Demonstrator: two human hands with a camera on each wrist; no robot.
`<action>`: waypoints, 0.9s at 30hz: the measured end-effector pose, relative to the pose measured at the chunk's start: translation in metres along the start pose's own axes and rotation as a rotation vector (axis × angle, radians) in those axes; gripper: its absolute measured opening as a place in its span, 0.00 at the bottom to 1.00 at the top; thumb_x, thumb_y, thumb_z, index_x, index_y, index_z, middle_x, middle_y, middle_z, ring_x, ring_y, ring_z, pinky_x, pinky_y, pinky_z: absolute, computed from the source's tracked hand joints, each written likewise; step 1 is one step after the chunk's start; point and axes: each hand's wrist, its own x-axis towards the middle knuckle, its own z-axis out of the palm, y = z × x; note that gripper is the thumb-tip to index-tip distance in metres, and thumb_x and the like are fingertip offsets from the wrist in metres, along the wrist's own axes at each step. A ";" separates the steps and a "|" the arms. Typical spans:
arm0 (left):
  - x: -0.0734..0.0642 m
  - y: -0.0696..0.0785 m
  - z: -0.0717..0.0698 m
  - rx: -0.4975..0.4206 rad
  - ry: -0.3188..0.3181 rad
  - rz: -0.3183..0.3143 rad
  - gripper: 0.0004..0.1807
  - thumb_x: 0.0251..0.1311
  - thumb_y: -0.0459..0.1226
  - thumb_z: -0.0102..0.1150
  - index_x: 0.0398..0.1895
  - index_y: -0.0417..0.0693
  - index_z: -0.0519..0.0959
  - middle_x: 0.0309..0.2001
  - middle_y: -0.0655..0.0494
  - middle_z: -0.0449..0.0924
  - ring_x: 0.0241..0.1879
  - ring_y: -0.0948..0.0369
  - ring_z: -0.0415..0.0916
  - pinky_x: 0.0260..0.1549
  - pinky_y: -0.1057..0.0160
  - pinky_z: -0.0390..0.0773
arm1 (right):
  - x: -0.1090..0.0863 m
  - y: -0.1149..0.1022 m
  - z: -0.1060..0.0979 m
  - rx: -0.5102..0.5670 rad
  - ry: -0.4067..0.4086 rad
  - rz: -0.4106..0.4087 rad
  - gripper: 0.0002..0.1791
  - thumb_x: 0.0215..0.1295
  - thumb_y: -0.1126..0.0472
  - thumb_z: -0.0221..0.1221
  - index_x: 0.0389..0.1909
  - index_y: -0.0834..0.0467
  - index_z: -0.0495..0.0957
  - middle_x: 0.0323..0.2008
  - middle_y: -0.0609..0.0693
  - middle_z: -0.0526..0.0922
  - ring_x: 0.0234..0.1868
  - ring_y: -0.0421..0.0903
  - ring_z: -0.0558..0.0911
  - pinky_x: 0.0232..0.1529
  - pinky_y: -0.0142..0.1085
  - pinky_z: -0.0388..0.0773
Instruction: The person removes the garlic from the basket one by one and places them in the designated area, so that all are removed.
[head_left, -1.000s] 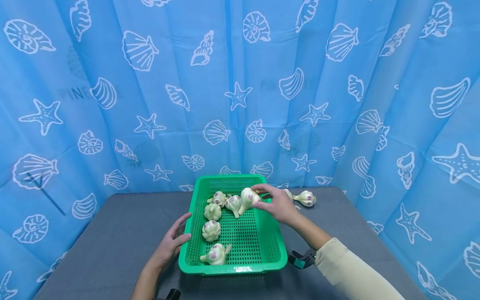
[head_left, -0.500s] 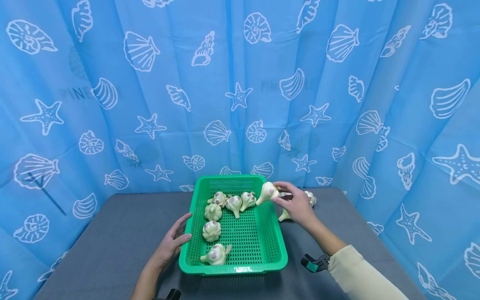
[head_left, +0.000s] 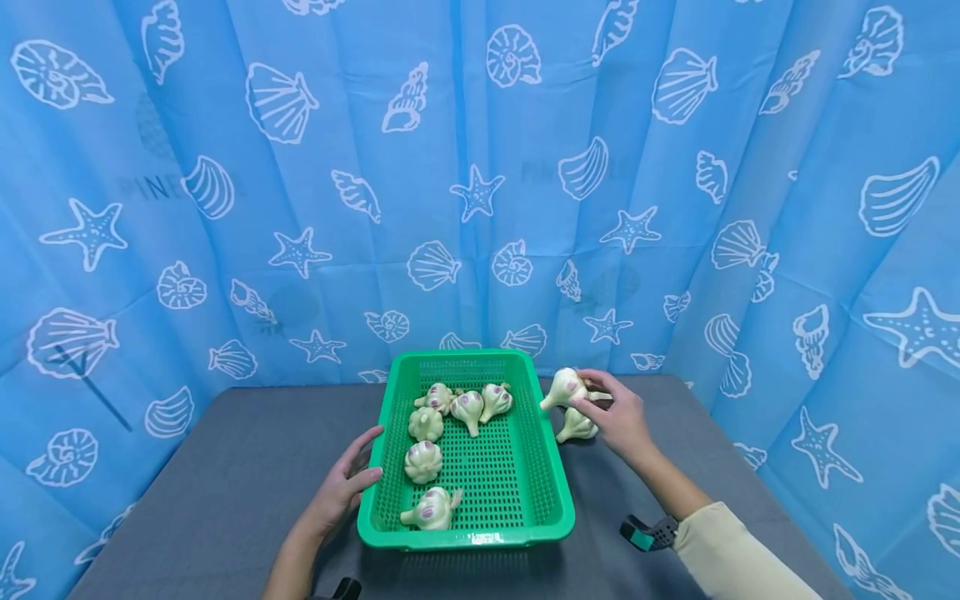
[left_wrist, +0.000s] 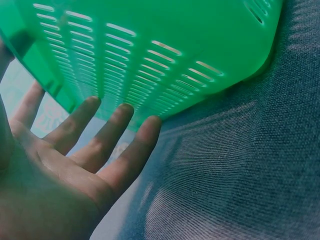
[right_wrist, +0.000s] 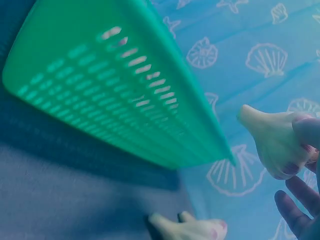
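My right hand (head_left: 618,417) pinches a garlic bulb (head_left: 564,388) between thumb and fingers, above the table just right of the green basket (head_left: 558,500). In the right wrist view the held garlic bulb (right_wrist: 280,140) points its stem toward the basket wall. A second garlic bulb (head_left: 577,425) lies on the table below it, and another is mostly hidden by the hand. My left hand (head_left: 337,487) rests against the basket's left side; the left wrist view has its fingers (left_wrist: 112,127) stretched out along the slotted wall. Inside the basket, several garlic bulbs (head_left: 423,461) lie along the left and far sides.
A grey cloth covers the table (head_left: 247,475). Behind and to the right hangs a blue curtain (head_left: 480,250) printed with white shells and starfish. Black straps sit at both wrists, the right strap (head_left: 647,533) having a green patch.
My right hand has carried its garlic bulb rightward from over the basket, across the right rim, to above the table. The left hand has stayed at the basket's side.
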 end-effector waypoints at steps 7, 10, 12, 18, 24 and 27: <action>0.000 -0.001 0.000 -0.007 0.013 -0.012 0.36 0.70 0.34 0.49 0.77 0.51 0.48 0.73 0.33 0.45 0.65 0.37 0.58 0.48 0.51 0.77 | -0.007 0.015 -0.006 -0.035 0.068 -0.008 0.22 0.60 0.65 0.67 0.55 0.64 0.77 0.49 0.61 0.81 0.50 0.56 0.81 0.42 0.39 0.80; 0.000 -0.001 0.000 -0.011 0.001 -0.004 0.36 0.70 0.33 0.48 0.78 0.51 0.47 0.73 0.33 0.44 0.65 0.37 0.58 0.49 0.51 0.76 | -0.009 0.021 -0.009 -0.061 0.084 -0.007 0.22 0.60 0.65 0.67 0.55 0.64 0.77 0.49 0.60 0.81 0.50 0.56 0.80 0.42 0.36 0.80; 0.000 0.000 0.000 -0.011 -0.004 -0.002 0.36 0.70 0.33 0.47 0.78 0.51 0.46 0.73 0.32 0.44 0.65 0.38 0.59 0.48 0.52 0.77 | -0.011 0.026 -0.010 -0.083 0.089 0.000 0.22 0.60 0.65 0.67 0.55 0.63 0.77 0.49 0.60 0.81 0.50 0.56 0.80 0.42 0.35 0.80; 0.000 -0.001 0.000 -0.004 -0.019 0.002 0.36 0.71 0.32 0.47 0.78 0.49 0.45 0.73 0.31 0.44 0.64 0.39 0.62 0.48 0.52 0.77 | -0.017 0.040 -0.015 -0.156 0.088 0.008 0.23 0.59 0.65 0.68 0.55 0.64 0.77 0.50 0.61 0.81 0.48 0.57 0.81 0.40 0.39 0.81; 0.000 0.001 0.001 -0.007 0.008 -0.001 0.36 0.70 0.32 0.48 0.77 0.50 0.47 0.73 0.32 0.45 0.64 0.41 0.62 0.48 0.53 0.77 | -0.023 0.049 -0.020 -0.193 0.058 0.030 0.22 0.58 0.65 0.68 0.54 0.64 0.77 0.48 0.63 0.82 0.48 0.60 0.81 0.39 0.47 0.80; 0.000 0.001 0.001 -0.003 0.012 0.004 0.36 0.70 0.32 0.48 0.77 0.49 0.47 0.72 0.31 0.45 0.64 0.40 0.62 0.48 0.53 0.77 | -0.027 0.053 -0.023 -0.200 0.012 0.055 0.22 0.59 0.65 0.68 0.54 0.64 0.77 0.47 0.63 0.82 0.48 0.60 0.80 0.40 0.47 0.80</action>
